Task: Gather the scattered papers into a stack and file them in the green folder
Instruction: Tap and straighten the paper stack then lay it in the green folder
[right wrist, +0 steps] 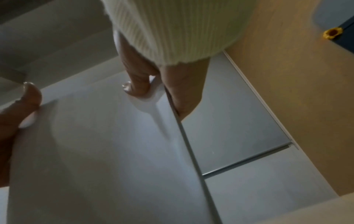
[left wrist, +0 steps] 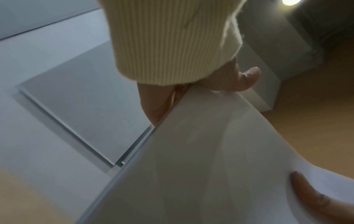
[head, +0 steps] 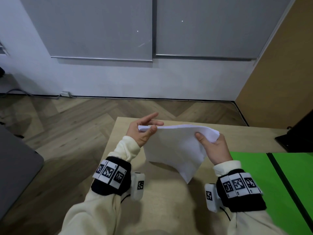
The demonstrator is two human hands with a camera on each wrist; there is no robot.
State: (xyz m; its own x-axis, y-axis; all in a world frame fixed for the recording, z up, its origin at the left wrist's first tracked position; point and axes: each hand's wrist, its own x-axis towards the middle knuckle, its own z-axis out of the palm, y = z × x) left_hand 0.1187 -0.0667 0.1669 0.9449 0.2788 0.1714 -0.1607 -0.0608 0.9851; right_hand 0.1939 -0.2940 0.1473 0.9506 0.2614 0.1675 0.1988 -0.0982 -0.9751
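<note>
A stack of white papers (head: 176, 146) hangs in the air above the light wooden table (head: 166, 204), sagging a little between my two hands. My left hand (head: 152, 128) pinches its far left corner between thumb and fingers, with the index finger stretched out. My right hand (head: 208, 140) grips the far right corner, thumb on top. The left wrist view shows my left hand (left wrist: 237, 84) on the edge of the papers (left wrist: 201, 151). In the right wrist view my right hand (right wrist: 141, 89) clamps the papers (right wrist: 99, 151). The green folder (head: 252, 168) lies open on the table at the right.
A black flat object (head: 294, 136) sits on the table's far right, beyond the folder. A grey surface (head: 15, 160) stands to the left across a strip of wooden floor. A tan panel (head: 277, 73) rises at the right.
</note>
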